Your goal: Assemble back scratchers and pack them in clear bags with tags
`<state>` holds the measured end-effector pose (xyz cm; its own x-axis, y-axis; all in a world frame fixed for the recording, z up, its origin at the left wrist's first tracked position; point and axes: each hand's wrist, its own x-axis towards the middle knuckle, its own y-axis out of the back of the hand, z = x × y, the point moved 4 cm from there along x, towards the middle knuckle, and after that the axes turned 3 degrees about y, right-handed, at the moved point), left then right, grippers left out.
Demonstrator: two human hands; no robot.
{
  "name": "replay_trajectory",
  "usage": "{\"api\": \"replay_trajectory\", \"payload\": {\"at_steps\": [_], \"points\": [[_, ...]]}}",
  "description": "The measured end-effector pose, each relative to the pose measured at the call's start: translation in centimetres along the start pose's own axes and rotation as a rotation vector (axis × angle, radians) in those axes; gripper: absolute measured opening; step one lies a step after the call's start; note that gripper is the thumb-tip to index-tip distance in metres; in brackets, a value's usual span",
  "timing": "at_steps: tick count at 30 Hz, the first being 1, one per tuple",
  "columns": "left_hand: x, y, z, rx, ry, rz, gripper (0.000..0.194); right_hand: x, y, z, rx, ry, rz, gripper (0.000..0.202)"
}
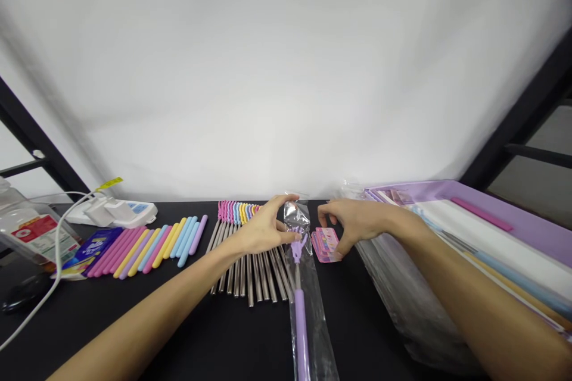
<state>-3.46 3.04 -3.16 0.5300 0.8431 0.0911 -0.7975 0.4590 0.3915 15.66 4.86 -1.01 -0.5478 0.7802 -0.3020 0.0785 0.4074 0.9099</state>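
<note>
A light purple back scratcher (301, 327) with a hand-shaped head lies inside a long clear plastic bag (319, 324) in front of me. My left hand (263, 229) is curved over the upper end of the bag, thumb and forefinger apart. Its thumb rests at the scratcher's head; the other fingers are partly hidden. To the right, my right hand (357, 223) arches over a small stack of pink printed cards (325, 243). The thumb touches the stack's lower right edge, and the fingertips are bent down near its top, apart from the thumb.
Metal rods with coloured heads (250, 280) lie left of the bag. Farther left are several pastel handle tubes (165, 247), a purple packet (92, 250), a power strip (138, 214) and a plastic jar (36, 232). A lilac box (482, 205) and clear bags (393, 286) occupy the right.
</note>
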Motion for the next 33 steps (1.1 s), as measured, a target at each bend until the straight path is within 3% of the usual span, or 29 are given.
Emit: {"api": "replay_trajectory", "payload": {"at_steps": [5, 8, 10, 13, 19, 23, 29, 33], "points": [[0.1, -0.2, -0.2, -0.015, 0.004, -0.014, 0.074, -0.8, 0.9, -0.1, 0.189, 0.083, 0.06, 0.057], [0.0, -0.3, 0.0, -0.031, -0.023, -0.026, 0.075, -1.7, 2.1, -1.0, 0.452, 0.194, 0.09, 0.043], [0.0, -0.4, 0.3, -0.039, -0.044, -0.037, 0.076, -2.3, 3.1, -1.7, 0.52, 0.277, 0.182, 0.031], [-0.2, -0.6, 0.8, -0.05, -0.062, -0.065, 0.079, -2.8, 4.3, -2.2, 0.446, 0.319, 0.367, 0.027], [-0.2, -0.6, 1.0, -0.111, -0.1, -0.061, 0.088, -2.5, 4.7, -2.5, 0.133, 0.231, 0.628, 0.033], [-0.2, -0.9, 1.1, -0.159, -0.106, -0.093, 0.096, -2.6, 5.1, -2.7, 0.147, 0.273, 0.806, 0.025], [-0.4, -0.9, 1.5, -0.129, -0.093, -0.084, 0.091, -2.3, 4.6, -2.2, 0.482, 0.295, 0.564, 0.021], [-0.5, -1.0, 1.6, -0.107, -0.098, -0.088, 0.088, -2.1, 4.3, -1.6, 0.56, 0.296, 0.479, 0.019]]}}
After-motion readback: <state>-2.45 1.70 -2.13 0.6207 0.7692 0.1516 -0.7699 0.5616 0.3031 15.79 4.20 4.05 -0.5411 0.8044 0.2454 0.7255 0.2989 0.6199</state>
